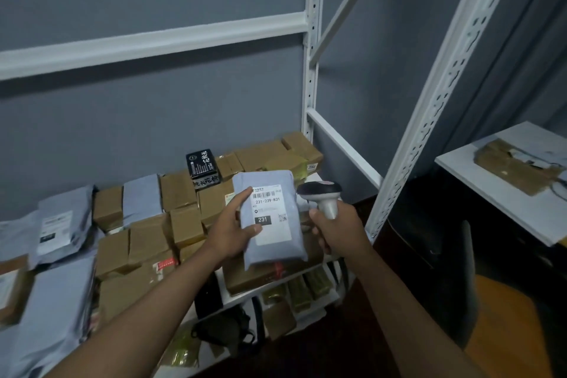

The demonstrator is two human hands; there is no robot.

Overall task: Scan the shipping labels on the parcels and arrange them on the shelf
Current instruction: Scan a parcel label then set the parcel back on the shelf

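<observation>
My left hand (234, 225) grips a grey poly-bag parcel (270, 252) by its left edge, thumb on the white shipping label (271, 212), which faces me and reads 231-239-K01. My right hand (336, 228) grips the handle of a barcode scanner (322, 193), whose dark head sits just right of the parcel's upper corner, pointing left towards it. Both are held above the white shelf (236, 298), which is packed with brown cardboard boxes (179, 190) and grey bag parcels (61, 233).
A black box with white lettering (202, 167) stands among the boxes at the back. More parcels lie on the lower shelf level (291, 294). White slotted uprights (435, 95) frame the shelf's right side. A white table (521, 202) with a brown parcel stands at right.
</observation>
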